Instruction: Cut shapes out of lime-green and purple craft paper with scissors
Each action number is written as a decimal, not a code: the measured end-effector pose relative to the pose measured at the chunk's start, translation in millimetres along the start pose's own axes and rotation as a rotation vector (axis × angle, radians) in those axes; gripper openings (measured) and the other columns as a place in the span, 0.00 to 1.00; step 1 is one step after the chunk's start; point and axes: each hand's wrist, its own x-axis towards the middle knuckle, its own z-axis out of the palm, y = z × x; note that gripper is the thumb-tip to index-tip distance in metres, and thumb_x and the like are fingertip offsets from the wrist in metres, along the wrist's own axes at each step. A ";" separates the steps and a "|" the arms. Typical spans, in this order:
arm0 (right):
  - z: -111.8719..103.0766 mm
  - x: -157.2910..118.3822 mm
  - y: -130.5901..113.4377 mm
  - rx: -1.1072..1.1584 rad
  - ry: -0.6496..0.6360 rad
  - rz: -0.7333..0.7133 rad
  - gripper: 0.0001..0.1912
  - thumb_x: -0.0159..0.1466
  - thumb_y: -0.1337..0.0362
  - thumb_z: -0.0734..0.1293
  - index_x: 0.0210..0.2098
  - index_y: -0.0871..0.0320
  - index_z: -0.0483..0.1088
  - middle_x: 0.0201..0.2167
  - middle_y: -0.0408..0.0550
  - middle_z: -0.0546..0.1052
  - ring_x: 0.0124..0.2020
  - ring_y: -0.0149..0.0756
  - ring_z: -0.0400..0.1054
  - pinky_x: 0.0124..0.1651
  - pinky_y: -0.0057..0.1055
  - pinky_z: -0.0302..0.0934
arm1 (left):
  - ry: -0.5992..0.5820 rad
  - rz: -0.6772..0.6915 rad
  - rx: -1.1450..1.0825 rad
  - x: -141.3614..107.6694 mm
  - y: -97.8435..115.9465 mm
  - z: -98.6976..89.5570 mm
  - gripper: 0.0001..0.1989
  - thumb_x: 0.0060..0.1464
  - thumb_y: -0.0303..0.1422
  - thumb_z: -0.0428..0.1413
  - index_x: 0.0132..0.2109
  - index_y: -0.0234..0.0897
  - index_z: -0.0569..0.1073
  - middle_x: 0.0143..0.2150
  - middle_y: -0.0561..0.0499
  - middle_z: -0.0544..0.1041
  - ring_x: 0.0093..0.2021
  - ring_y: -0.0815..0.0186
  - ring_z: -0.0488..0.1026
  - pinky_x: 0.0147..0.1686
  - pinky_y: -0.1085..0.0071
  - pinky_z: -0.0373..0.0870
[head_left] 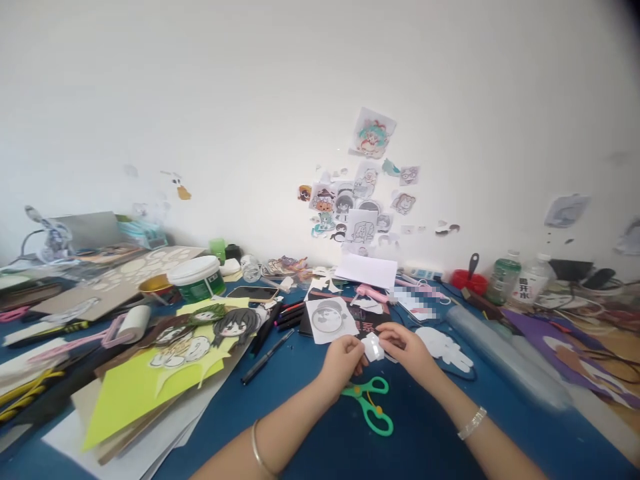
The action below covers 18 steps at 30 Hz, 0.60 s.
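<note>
Between my two hands is a small white paper piece (373, 347) with a shiny patch on it. My left hand (345, 360) pinches its left side, thumb and fingers together. On the other side, my right hand (404, 348) grips its right edge with bent fingers. Just below, green-handled scissors (376, 408) lie on the blue table, their blades hidden under my left hand. Behind my hands a paper with a round drawing (330, 319) rests partly on a black sheet (369, 323). White paper cutouts (444, 349) lie to the right of my right hand.
Yellow paper (135, 393) with cut-out drawings covers the left, beside several pens (267, 357). A white-lidded tub (196, 277) stands behind. On the right are a clear plastic roll (505, 353), bottles (531, 280) and a red bowl (470, 283). Paper drawings (363, 227) hang on the wall.
</note>
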 end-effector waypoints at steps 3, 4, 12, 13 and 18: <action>3.8 -1.5 2.0 0.097 -0.055 0.094 0.16 0.56 0.57 0.62 0.40 0.60 0.65 0.27 0.46 0.73 0.28 0.33 0.68 0.32 0.29 0.63 | -0.008 0.007 0.019 -1.3 0.0 1.5 0.06 0.46 0.32 0.49 0.24 0.36 0.64 0.17 0.55 0.70 0.14 0.76 0.60 0.16 0.77 0.56; 4.4 -2.0 2.2 0.108 -0.058 0.104 0.16 0.55 0.56 0.62 0.39 0.60 0.65 0.26 0.46 0.72 0.27 0.33 0.67 0.31 0.29 0.62 | -0.012 0.008 0.026 -1.6 -0.1 1.9 0.06 0.46 0.32 0.49 0.24 0.36 0.64 0.17 0.55 0.70 0.14 0.75 0.60 0.16 0.77 0.57; 1.4 -1.3 2.6 0.041 -0.051 0.151 0.14 0.54 0.58 0.62 0.37 0.60 0.67 0.24 0.45 0.71 0.23 0.31 0.63 0.26 0.27 0.58 | -0.075 0.007 0.114 -2.6 -2.9 3.0 0.05 0.46 0.32 0.49 0.26 0.36 0.64 0.19 0.54 0.70 0.14 0.76 0.60 0.14 0.79 0.56; 0.0 -1.0 2.7 0.021 -0.063 0.160 0.14 0.54 0.58 0.62 0.37 0.60 0.67 0.24 0.45 0.71 0.23 0.31 0.63 0.27 0.27 0.58 | -0.079 0.009 0.132 -2.9 -3.2 3.2 0.05 0.46 0.32 0.49 0.26 0.36 0.64 0.19 0.54 0.70 0.14 0.76 0.60 0.14 0.79 0.56; -10.1 -1.5 9.4 -0.230 -0.124 0.177 0.12 0.55 0.60 0.59 0.35 0.57 0.70 0.23 0.45 0.72 0.24 0.35 0.65 0.27 0.29 0.57 | -0.066 0.042 0.236 -5.5 -3.3 3.1 0.05 0.46 0.32 0.48 0.29 0.35 0.67 0.20 0.53 0.71 0.16 0.74 0.62 0.15 0.78 0.58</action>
